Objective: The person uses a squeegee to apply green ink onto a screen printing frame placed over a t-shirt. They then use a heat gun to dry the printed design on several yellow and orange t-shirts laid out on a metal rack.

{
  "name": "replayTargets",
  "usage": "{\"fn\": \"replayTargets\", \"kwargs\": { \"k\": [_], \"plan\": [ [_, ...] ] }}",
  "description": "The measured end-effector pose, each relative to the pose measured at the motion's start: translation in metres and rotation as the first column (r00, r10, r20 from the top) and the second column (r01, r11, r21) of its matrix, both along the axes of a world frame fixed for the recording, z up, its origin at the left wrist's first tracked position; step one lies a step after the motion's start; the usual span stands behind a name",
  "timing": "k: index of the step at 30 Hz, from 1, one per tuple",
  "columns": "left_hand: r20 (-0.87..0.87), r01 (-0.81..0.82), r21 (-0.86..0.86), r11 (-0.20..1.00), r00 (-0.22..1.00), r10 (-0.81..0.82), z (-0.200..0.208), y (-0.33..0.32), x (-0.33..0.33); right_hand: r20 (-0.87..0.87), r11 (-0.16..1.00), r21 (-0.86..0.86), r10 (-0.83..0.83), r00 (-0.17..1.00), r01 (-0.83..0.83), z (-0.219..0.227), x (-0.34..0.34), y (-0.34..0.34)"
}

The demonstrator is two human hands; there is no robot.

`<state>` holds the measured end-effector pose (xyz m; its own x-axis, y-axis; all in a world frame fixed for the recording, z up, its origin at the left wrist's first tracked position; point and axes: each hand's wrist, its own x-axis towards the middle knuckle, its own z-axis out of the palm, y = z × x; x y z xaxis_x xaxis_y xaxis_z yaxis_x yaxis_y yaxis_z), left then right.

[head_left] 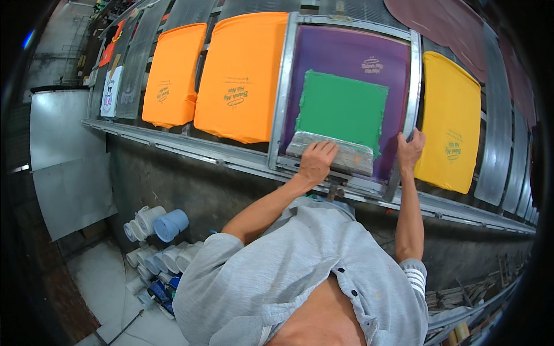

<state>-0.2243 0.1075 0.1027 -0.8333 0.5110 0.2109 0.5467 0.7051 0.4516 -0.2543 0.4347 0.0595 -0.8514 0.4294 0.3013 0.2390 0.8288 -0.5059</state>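
A metal-framed printing screen [284, 86] with purple mesh [351, 49] lies on the long sloping table in front of me. A square patch of green ink [343, 108] covers the middle of the mesh. Along the near edge of the ink rests a wide, ink-smeared metal squeegee [356, 160]. My left hand [318, 162] is closed over the squeegee's near side, its fingers on top and its thumb hidden. My right hand [411, 151] grips the screen frame's right side near the front corner. What lies under the mesh is hidden.
Orange printed shirts [242, 75] are stretched on boards to the left, and a yellow one [452, 124] to the right. A metal rail [231, 160] runs along the table's front edge. Several buckets [171, 225] stand on the floor at lower left, beside a pale metal sheet [66, 161].
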Motion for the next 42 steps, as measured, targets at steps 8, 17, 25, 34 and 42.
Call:
{"fn": "replayTargets", "kwargs": {
  "k": [8,17,25,34,42],
  "plan": [
    [0.017,0.020,-0.012,1.000,1.000,-0.020,-0.011,-0.218,-0.073,-0.152,0.996,-0.087,0.016,0.988,-0.029,-0.047,-0.064,-0.229],
    [0.127,0.051,-0.180,0.982,0.992,-0.028,0.000,-0.317,-0.102,-0.064,0.977,-0.205,-0.074,0.995,0.060,-0.051,-0.074,-0.340],
    [0.184,0.020,-0.205,0.978,0.983,0.019,-0.010,-0.334,-0.119,-0.032,0.997,-0.075,0.020,0.999,-0.023,-0.068,-0.084,-0.349],
    [0.150,-0.049,-0.160,0.986,0.986,0.074,-0.014,-0.345,-0.115,0.090,0.998,-0.005,0.057,0.994,-0.057,-0.080,-0.088,-0.353],
    [0.014,-0.089,-0.131,0.987,0.996,0.092,-0.025,-0.340,-0.086,0.241,0.979,0.193,0.016,0.970,-0.064,-0.069,-0.085,-0.357]
  ]
}}
